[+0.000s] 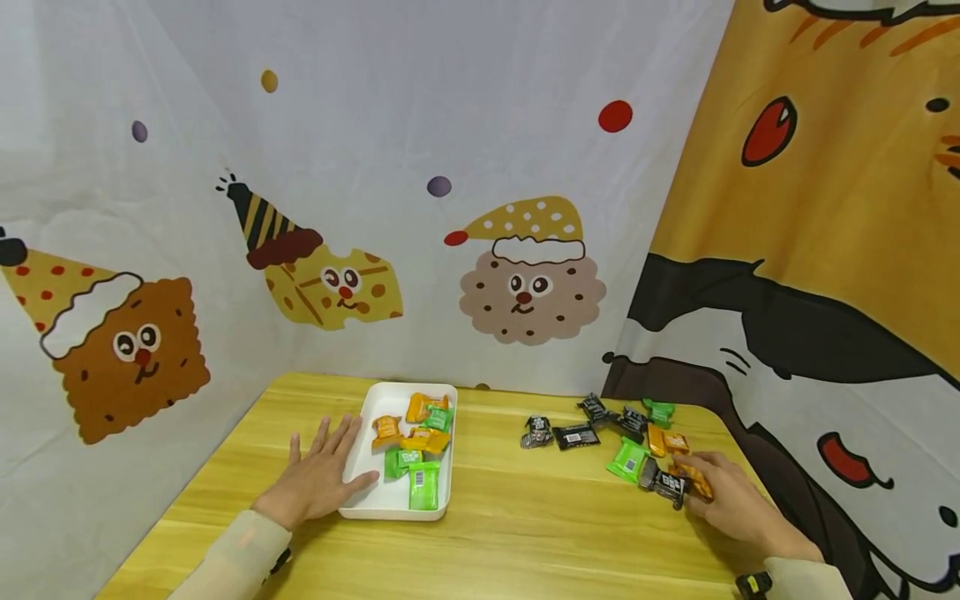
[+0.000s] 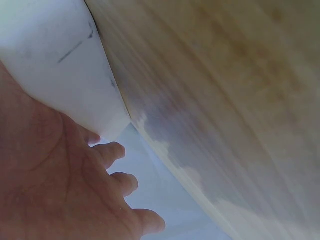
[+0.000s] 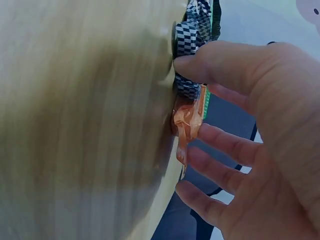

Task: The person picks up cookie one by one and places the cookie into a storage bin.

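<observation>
My left hand (image 1: 318, 475) lies with fingers spread at the left side of a white tray (image 1: 384, 498), its thumb reaching over the rim. Several orange and green wrapped snacks (image 1: 423, 487) lie in the tray. On the right, my right hand (image 1: 731, 500) is around an orange wrapped snack (image 1: 695, 478) on the table. In the right wrist view its thumb overlaps a black-and-white checked wrapper (image 3: 186, 39), while the loosely bent fingers are at the orange snack (image 3: 187, 120). A black wrapped snack (image 1: 663, 484) lies just left of that hand.
Beyond the right hand are a green packet (image 1: 628, 459), an orange packet (image 1: 666, 442) and a second green one (image 1: 659, 412). Several black packets (image 1: 576, 437) lie left of these. A printed curtain (image 1: 420, 350) hangs behind the wooden table (image 1: 517, 533).
</observation>
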Motion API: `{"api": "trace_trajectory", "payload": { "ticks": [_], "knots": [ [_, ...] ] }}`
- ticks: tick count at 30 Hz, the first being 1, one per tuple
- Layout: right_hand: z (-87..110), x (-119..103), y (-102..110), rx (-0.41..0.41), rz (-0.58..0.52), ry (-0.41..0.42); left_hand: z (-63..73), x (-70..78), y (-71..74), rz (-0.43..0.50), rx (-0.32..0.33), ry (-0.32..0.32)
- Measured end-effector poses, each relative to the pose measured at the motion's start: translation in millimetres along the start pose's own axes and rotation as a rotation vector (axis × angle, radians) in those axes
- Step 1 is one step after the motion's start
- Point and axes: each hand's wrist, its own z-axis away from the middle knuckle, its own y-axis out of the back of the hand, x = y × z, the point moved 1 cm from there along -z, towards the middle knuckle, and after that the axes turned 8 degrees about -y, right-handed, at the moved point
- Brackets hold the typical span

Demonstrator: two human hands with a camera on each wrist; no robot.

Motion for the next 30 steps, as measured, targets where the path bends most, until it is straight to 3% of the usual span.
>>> {"api": "trace_trajectory", "payload": {
  "ticks": [13,22,30],
  "knots": [
    [-6.7,-3.7,-4.7,-0.041,0.034,-0.074,-0.3,-0.7,-3.3,0.001,0.012,0.001],
    [-5.9,-4.0,-8.0,0.016,0.034,-0.044,-0.1,0.8,-1.4,0.002,-0.003,0.007],
    [-8.1,-4.4,-8.3,-0.039,-0.010,-0.083,-0.7,0.5,-0.7,0.003,-0.003,0.006]
  ]
}}
